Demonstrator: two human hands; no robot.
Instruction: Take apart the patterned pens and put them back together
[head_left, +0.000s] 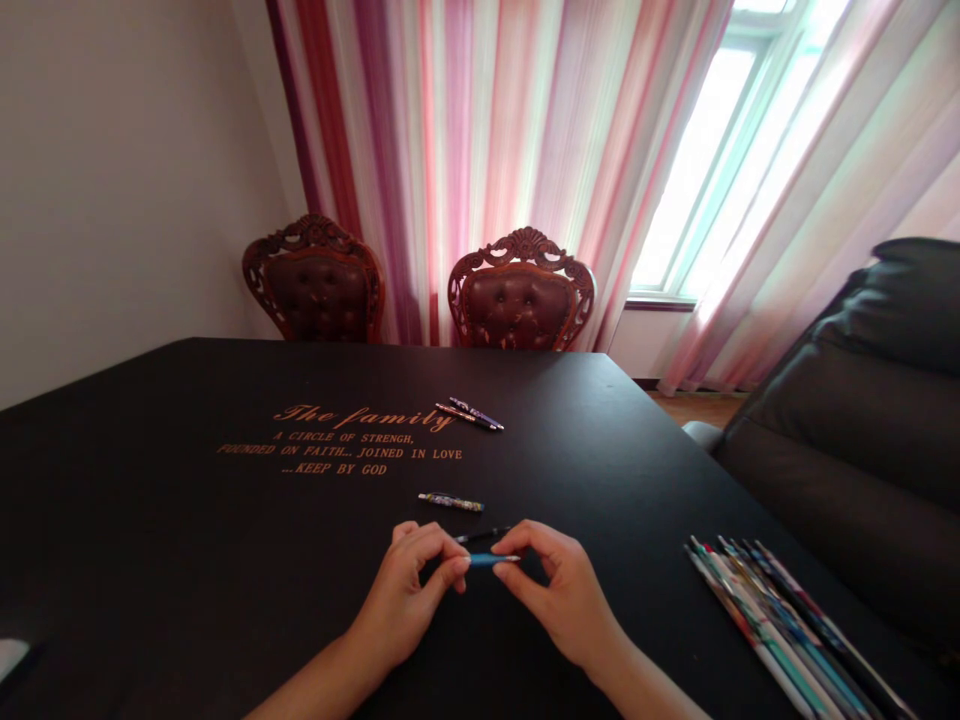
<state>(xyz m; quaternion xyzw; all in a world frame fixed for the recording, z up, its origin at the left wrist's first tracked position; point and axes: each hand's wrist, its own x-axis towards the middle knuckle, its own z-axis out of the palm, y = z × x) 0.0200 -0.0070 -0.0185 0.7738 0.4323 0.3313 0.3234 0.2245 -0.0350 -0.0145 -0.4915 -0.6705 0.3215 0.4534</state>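
Observation:
Between my two hands is a short blue pen part with a pale pointed tip [482, 560], level above the dark table. My left hand [420, 570] pinches its left end between thumb and fingers. At the tip end, the thumb and forefinger of my right hand [551, 580] are closed on the same piece. Just behind my fingers a dark pen piece [487, 535] shows, partly hidden by my hands. A patterned pen barrel [451, 502] lies on the table a little farther off.
Two patterned pens [470, 414] lie crossed beside the gold lettering on the black table [187, 560]. At the right edge, several pens [787, 630] lie in a row. Two carved chairs [523, 300] stand behind the table, and a black leather seat [855, 420] is at the right.

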